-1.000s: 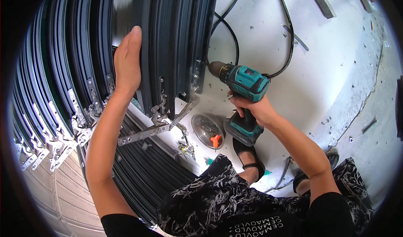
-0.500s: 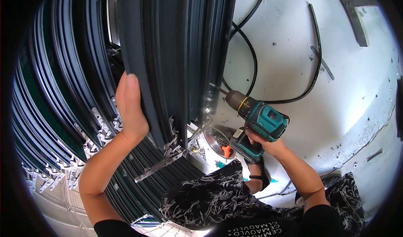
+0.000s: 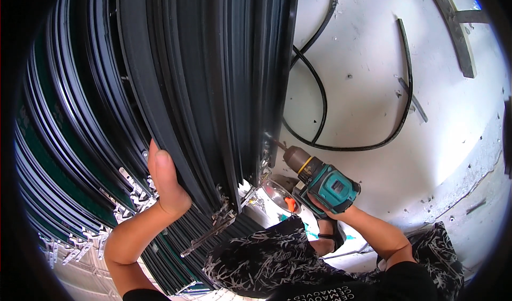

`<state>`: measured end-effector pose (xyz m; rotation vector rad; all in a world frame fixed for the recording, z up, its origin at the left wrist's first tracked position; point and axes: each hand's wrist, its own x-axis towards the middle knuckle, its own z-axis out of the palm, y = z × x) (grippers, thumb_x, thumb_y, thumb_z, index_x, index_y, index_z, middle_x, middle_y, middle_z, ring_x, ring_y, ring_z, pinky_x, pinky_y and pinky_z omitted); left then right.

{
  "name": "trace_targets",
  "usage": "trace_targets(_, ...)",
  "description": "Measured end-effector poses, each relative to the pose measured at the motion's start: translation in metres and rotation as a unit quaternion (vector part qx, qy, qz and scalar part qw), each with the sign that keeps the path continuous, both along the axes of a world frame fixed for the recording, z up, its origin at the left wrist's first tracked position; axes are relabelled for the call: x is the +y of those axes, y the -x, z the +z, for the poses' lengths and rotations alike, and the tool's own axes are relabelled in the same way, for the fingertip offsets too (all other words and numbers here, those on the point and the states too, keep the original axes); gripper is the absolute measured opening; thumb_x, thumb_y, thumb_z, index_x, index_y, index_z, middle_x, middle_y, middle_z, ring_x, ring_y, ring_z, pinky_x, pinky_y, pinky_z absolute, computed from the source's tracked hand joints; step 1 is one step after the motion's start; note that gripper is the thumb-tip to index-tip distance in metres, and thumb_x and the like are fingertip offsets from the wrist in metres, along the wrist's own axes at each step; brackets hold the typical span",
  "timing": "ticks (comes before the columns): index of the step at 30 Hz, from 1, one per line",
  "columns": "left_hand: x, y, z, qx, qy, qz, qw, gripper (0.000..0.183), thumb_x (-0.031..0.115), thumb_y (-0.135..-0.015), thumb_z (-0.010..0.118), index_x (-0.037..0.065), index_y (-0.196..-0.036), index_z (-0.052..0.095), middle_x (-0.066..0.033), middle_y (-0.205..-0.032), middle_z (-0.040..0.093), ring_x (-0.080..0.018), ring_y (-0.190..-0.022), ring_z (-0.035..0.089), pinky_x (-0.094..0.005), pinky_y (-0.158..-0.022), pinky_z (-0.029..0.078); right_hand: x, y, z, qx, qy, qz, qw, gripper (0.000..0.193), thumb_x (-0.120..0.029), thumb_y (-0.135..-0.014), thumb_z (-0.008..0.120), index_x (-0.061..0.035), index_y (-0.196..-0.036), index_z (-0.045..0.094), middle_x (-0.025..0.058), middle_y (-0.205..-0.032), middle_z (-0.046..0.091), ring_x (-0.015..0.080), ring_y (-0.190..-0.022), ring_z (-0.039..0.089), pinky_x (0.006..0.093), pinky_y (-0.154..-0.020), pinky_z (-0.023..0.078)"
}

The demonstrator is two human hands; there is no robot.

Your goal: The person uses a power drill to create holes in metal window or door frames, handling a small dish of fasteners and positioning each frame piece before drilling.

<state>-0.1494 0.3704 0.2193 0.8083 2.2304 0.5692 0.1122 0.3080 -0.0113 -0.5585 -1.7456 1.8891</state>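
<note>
A black metal window frame [image 3: 208,87] with long ribbed profiles stands upright before me, a metal hinge arm [image 3: 213,230] hanging at its near lower end. My left hand [image 3: 169,186] grips its left edge, thumb up along the edge and the other fingers mostly hidden behind it. My right hand [image 3: 325,206] is wrapped round the handle of a teal and black cordless drill [image 3: 332,186]. The drill points up and left, its bit meeting the frame's right side low down. Whether the bit is in the metal I cannot tell.
More dark frames [image 3: 80,114] stack at the left, with metal hinges [image 3: 133,186] at their near ends. A black hose [image 3: 368,147] loops over the littered pale floor [image 3: 362,103]. A bowl [image 3: 274,194] with an orange-handled item [image 3: 290,204] sits near my foot. A grey bar [image 3: 453,34] lies far right.
The frame's upper part has swung left, its near end lower in view. My left hand and the drill in my right hand have come down too. The whole view has shifted slightly.
</note>
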Motion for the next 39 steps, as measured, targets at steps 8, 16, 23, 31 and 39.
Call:
trace_targets(8,-0.001,-0.006,-0.002,0.029,-0.020,0.023,0.999,0.064,0.056,-0.096,0.024,0.003,-0.117,0.053,-0.0057,-0.106,0.062,-0.0158,-0.096,0.058,-0.0291,-0.085,0.046,0.005,0.001,-0.005,-0.005,0.002,-0.002,1.000,0.024,-0.020,-0.077,0.070,-0.0158,-0.101,0.066,0.0047,-0.097,0.065,0.0259,-0.087,0.063,0.0380,-0.073,0.051)
trace_targets(16,0.007,-0.009,0.002,0.047,-0.010,-0.030,0.998,0.064,0.054,-0.095,0.031,-0.001,-0.124,0.046,-0.0095,-0.113,0.059,-0.0179,-0.101,0.056,-0.0315,-0.089,0.044,0.013,0.004,0.000,-0.016,0.058,0.008,0.998,0.022,-0.019,-0.078,0.070,-0.0124,-0.099,0.066,0.0052,-0.093,0.064,0.0258,-0.084,0.062,0.0373,-0.072,0.051)
trace_targets(23,0.014,-0.012,-0.001,0.079,-0.056,-0.069,0.993,0.053,0.040,-0.097,0.039,-0.005,-0.124,0.050,-0.0077,-0.114,0.058,-0.0142,-0.102,0.052,-0.0275,-0.091,0.040,0.020,0.010,0.018,-0.048,0.146,-0.026,0.988,0.017,-0.013,-0.077,0.070,-0.0091,-0.093,0.066,0.0091,-0.086,0.063,0.0296,-0.076,0.061,0.0366,-0.065,0.050)
trace_targets(31,0.015,0.001,-0.011,0.163,-0.121,-0.124,0.971,0.040,0.034,-0.098,0.049,0.000,-0.077,0.048,-0.0010,-0.067,0.040,-0.0093,-0.068,0.034,-0.0268,-0.062,0.035,0.032,0.012,0.028,0.053,0.483,-0.017,0.874,0.022,-0.003,-0.077,0.064,0.0017,-0.097,0.060,0.0031,-0.071,0.057,0.0116,-0.052,0.051,0.0255,-0.051,0.042)
trace_targets(39,0.012,-0.010,-0.004,0.293,-0.102,-0.141,0.940,0.057,0.051,-0.094,0.044,-0.003,-0.081,0.055,-0.0251,-0.079,0.057,-0.0428,-0.077,0.054,-0.0440,-0.071,0.042,0.040,-0.060,0.097,-0.147,0.227,-0.132,0.954,0.019,-0.012,-0.073,0.071,-0.0025,-0.086,0.060,0.0047,-0.070,0.060,0.0155,-0.057,0.057,0.0315,-0.056,0.047)
